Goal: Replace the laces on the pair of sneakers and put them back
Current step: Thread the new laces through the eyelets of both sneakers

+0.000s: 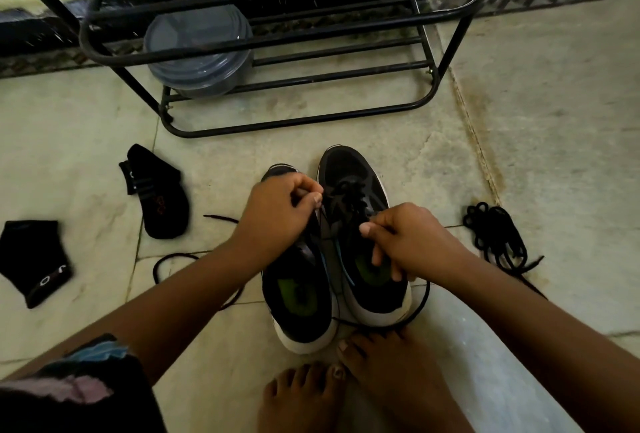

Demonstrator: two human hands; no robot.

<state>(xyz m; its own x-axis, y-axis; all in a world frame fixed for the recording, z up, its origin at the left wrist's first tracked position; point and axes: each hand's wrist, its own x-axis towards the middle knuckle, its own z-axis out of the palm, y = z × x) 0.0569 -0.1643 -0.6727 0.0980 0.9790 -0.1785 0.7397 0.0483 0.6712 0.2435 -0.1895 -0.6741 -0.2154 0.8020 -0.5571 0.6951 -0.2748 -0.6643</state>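
Note:
Two black sneakers with white soles stand side by side on the floor, toes away from me: the left sneaker point(300, 297) and the right sneaker point(360, 169). A black lace point(349, 195) is partly threaded through the right sneaker's eyelets. My left hand point(277, 210) pinches one end of that lace over the left sneaker's front. My right hand point(408, 242) pinches the other end above the right sneaker's opening. The lace's slack point(415, 311) loops round the right sneaker's heel.
A bundled black lace point(495, 235) lies on the tiles to the right. Another loose lace point(173, 259) trails at the left. Two black socks point(157, 190) point(33, 259) lie further left. A black metal shoe rack point(294, 117) with a grey tub point(199, 51) stands ahead. My bare feet point(346, 387) are below the sneakers.

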